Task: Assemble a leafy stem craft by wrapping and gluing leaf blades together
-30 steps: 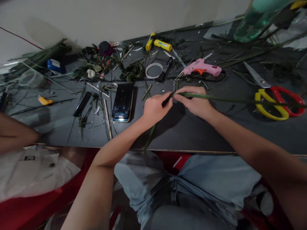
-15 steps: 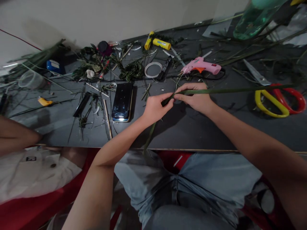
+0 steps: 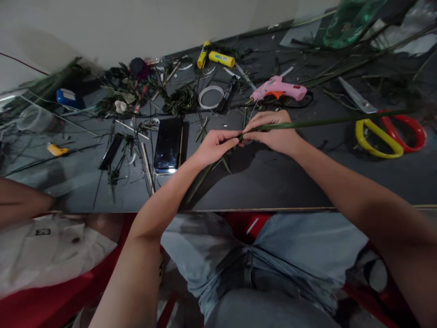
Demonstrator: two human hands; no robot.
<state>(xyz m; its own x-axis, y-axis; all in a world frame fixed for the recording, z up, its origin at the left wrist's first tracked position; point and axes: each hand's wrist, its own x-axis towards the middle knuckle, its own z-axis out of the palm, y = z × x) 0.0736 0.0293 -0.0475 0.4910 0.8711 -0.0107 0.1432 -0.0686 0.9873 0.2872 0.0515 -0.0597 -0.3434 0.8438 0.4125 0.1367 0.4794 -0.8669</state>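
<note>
Left hand (image 3: pixel 215 146): thumb and forefinger brought together, pinching green leaf strips (image 3: pixel 317 121); remaining fingers curled, partly hidden. Right hand (image 3: pixel 273 130): thumb and fingertips likewise closed on the strips, meeting the left fingertips. Strips held above the table (image 3: pixel 283 184); one long end runs right over the scissors (image 3: pixel 368 108), others hang below the left hand. Exact crossing at the fingertips too small to tell. Glue gun (image 3: pixel 282 89) just beyond right hand; phone (image 3: pixel 167 143) left of left hand.

A pale grey wall (image 3: pixel 136 23) rises behind a dark table (image 3: pixel 283 189) in dim light.
</note>
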